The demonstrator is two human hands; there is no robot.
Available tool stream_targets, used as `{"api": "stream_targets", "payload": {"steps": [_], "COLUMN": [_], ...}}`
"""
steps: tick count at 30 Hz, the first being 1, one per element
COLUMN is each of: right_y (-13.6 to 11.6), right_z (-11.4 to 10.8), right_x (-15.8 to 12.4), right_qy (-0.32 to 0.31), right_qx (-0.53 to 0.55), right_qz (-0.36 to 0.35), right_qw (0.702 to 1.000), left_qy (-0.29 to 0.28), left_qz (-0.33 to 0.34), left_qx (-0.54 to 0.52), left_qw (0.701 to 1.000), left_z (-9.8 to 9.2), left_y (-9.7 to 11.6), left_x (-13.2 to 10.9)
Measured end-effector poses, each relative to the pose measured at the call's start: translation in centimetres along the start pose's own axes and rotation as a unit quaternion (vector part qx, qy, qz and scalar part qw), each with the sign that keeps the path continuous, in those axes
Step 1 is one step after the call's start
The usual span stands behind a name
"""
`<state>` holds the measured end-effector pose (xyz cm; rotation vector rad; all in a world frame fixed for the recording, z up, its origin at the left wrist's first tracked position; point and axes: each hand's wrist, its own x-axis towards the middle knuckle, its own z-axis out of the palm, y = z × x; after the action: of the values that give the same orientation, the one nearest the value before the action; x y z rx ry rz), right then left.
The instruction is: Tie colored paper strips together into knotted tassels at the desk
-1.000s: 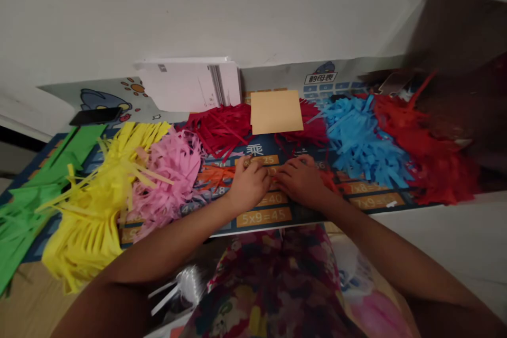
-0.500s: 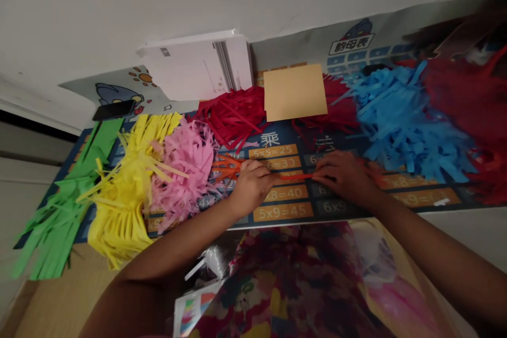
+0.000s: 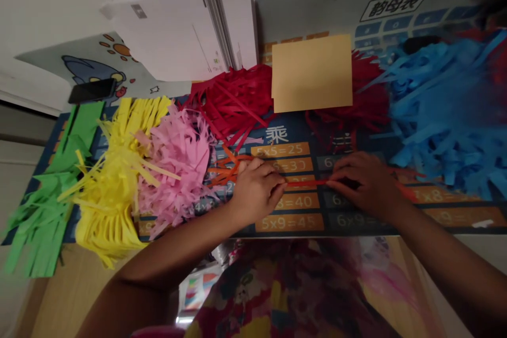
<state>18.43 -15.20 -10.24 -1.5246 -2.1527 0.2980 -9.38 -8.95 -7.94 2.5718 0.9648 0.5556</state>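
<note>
Running left to right across a printed multiplication-table mat [image 3: 291,224]: a fringed bunch of green paper strips [image 3: 45,206], then a yellow paper fringe [image 3: 111,179], then a pink paper fringe [image 3: 174,169], heaped side by side. Above the yellow, near the mat's far edge, a black smartphone [image 3: 92,91] lying flat. Farther along, a stack of white paper [image 3: 186,31] just beyond a crimson paper fringe [image 3: 229,100]. Just past the pink, a small tangle of orange paper strips [image 3: 227,169] touching the left hand [image 3: 257,190], its fingers curled and closed, pinching one end of a thin orange-red paper strip [image 3: 304,183]. Strip stretched straight across the mat between both hands, far end held in the curled, closed fingers of the right hand [image 3: 366,182]. Above that gap, a tan card sheet [image 3: 312,74] resting on more crimson fringe. At far right, a large heap of blue paper fringe [image 3: 447,105].
</note>
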Motion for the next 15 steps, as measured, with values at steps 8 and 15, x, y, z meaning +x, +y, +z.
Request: {"api": "stream_targets", "payload": {"steps": [8, 15], "right_y": [-1.7, -4.2], "right_z": [-0.6, -1.0], "right_x": [0.7, 1.5], "right_qy": [-0.023, -0.021], "right_qx": [-0.071, -0.166], "right_qz": [0.013, -0.179], "right_qw": [0.997, 0.97], "left_qy": [-0.008, 0.001], "left_qz": [0.039, 0.131], "left_qx": [0.026, 0.058], "left_qw": [0.999, 0.99], "left_z": [0.5, 0.8], "left_y": [0.1, 0.2], "left_x": [0.4, -0.2]}}
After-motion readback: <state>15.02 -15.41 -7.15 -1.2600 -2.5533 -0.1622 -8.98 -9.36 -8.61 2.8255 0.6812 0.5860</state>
